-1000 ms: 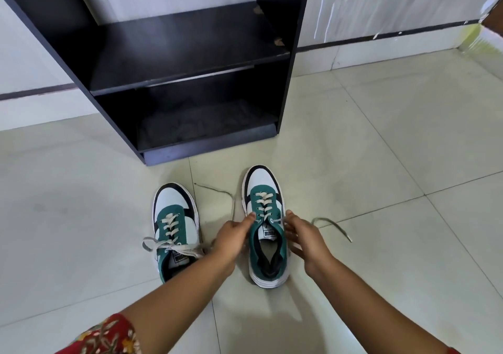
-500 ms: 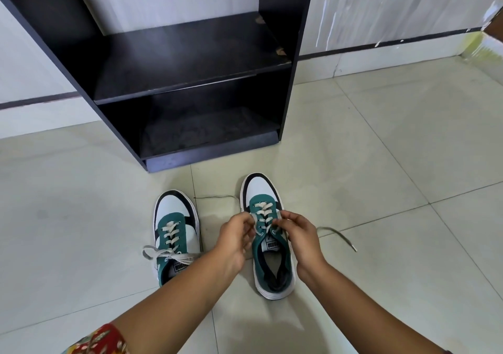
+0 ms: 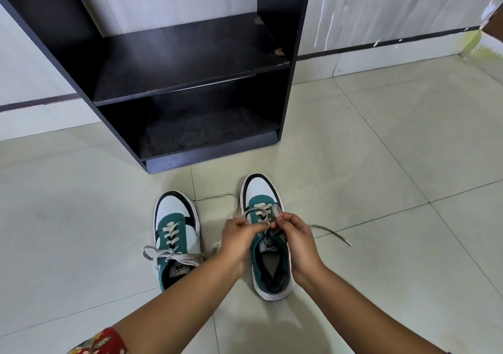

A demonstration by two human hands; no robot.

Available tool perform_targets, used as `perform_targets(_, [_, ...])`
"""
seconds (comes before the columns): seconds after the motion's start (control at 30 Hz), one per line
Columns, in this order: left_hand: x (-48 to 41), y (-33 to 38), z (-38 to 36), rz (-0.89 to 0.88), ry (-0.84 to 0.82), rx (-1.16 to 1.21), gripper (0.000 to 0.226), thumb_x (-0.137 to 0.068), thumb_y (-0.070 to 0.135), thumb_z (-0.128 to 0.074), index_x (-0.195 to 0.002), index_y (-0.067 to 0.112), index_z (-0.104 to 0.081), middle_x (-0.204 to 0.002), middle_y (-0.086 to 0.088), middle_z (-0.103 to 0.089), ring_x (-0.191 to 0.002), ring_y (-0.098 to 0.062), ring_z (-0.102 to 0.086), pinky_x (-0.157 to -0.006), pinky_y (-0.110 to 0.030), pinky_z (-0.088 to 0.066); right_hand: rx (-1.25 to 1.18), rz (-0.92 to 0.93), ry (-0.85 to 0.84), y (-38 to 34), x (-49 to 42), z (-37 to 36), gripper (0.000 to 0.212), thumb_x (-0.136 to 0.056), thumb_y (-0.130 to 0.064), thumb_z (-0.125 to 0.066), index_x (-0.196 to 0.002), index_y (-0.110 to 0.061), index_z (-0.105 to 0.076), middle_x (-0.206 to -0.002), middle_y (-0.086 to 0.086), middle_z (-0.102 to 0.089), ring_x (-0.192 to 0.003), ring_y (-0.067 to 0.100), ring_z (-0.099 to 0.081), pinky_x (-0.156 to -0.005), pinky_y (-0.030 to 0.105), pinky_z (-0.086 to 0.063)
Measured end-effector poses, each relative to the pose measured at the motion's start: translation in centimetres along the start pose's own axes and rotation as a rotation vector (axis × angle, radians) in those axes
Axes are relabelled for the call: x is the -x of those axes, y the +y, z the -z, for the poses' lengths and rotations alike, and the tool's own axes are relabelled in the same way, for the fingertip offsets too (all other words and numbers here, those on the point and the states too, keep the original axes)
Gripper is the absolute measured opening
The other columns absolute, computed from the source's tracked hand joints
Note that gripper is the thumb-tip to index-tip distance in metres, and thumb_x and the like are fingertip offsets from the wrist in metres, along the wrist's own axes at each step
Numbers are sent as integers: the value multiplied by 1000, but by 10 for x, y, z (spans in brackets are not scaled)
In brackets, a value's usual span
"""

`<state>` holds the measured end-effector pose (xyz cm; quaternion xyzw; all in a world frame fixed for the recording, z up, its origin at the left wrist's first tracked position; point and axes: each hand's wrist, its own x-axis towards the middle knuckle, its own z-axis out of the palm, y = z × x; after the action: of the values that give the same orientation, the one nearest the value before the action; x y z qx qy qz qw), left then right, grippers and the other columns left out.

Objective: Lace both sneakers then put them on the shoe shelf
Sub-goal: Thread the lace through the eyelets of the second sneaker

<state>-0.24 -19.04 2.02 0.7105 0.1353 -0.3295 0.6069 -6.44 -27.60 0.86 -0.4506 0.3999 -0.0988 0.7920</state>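
Observation:
Two green, white and black sneakers stand side by side on the tiled floor, toes toward the shelf. The left sneaker (image 3: 175,234) is laced and tied in a bow. Over the tongue of the right sneaker (image 3: 268,245) my left hand (image 3: 239,240) and my right hand (image 3: 295,242) meet, each pinching a part of its beige lace (image 3: 258,209). One loose lace end (image 3: 330,234) trails right across the floor, another (image 3: 217,197) curls off to the left between the shoes. The black shoe shelf (image 3: 190,81) stands right behind the sneakers, both boards bare.
White wall panels with a dark skirting stripe (image 3: 381,43) run behind the shelf. Pale floor tiles (image 3: 394,149) spread out on every side. A red patterned sleeve (image 3: 103,342) shows at the bottom left.
Both hands have come together over the right sneaker's lacing and pinched the lace. The view has tilted down slightly, so the shelf sits lower in the frame.

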Motion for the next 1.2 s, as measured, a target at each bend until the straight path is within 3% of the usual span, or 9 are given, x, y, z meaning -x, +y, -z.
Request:
perform_targets(0.13, [-11,-17,7,-215,43,-437,17,-79,16,-66,-74,26,-54,-103,-9,-57,-99,-26,-56,-90,-38,-45,-86,-24,93,-1,3,1,18,-90,0,-44,-79,-12,-53,-62,3,-62,-55,11,-60,-54,18,-51])
perform_targets(0.23, [-6,-15,6,-226,67,-326,11,-86,9,-55,-81,18,-53,-83,-2,-55,-85,-24,-54,-77,-33,-43,-93,-22,85,-4,4,1,14,-92,-4,-45,-86,-11,-56,-61,3,-59,-55,12,-57,-52,16,-51])
perform_targets(0.4, [2,3,12,125,-106,-9,15,-86,31,-59,-74,20,-59,-68,3,-55,-62,-12,-46,-62,-27,-35,25,6,55,-4,4,2,25,-94,-7,-39,-101,-7,-64,-63,3,-53,-58,11,-54,-58,14,-51])
perform_targets(0.6, [5,-4,5,-218,-196,-69,16,-90,8,-52,-76,14,-57,-83,-2,-63,-82,-13,-58,-63,-6,-44,63,-10,56,-4,6,0,29,-93,-4,-36,-104,-6,-63,-63,3,-50,-62,14,-53,-59,12,-49])
perform_targets(0.7, [4,2,11,-457,-341,-92,23,-96,9,-41,-109,13,-60,-110,4,-64,-104,-2,-58,-84,-4,-41,561,232,-81,-11,4,5,24,-94,-13,-42,-95,-17,-65,-67,-3,-55,-66,13,-52,-61,15,-46])
perform_targets(0.8, [-3,11,25,-652,-517,-321,34,-95,19,-36,-120,10,-56,-124,2,-61,-119,-7,-53,-102,-19,-39,1129,570,-367,-27,2,7,12,-85,-23,-51,-79,-17,-60,-72,-1,-61,-72,18,-54,-71,38,-48])
perform_targets(0.97, [-13,22,41,-939,-223,-899,45,-87,39,-22,-94,5,-51,-87,-10,-61,-80,-23,-53,-75,-40,-46,1158,586,-408,-44,11,5,17,-80,-29,-53,-92,-27,-65,-87,-3,-70,-85,16,-61,-78,38,-50])
perform_targets(1.07, [-14,26,45,-1047,-110,-1115,36,-90,33,-26,-97,10,-54,-85,-8,-64,-80,-25,-54,-75,-37,-44,968,569,-347,-36,18,8,7,-80,-28,-60,-86,-27,-56,-85,-7,-64,-85,14,-59,-77,33,-48])
perform_targets(1.2, [-15,25,48,-1158,49,-1472,26,-87,30,-38,-92,18,-61,-81,3,-68,-73,-24,-57,-78,-38,-48,1130,747,-246,-16,20,10,19,-81,-36,-56,-91,-24,-67,-88,-4,-58,-89,14,-54,-82,31,-46])
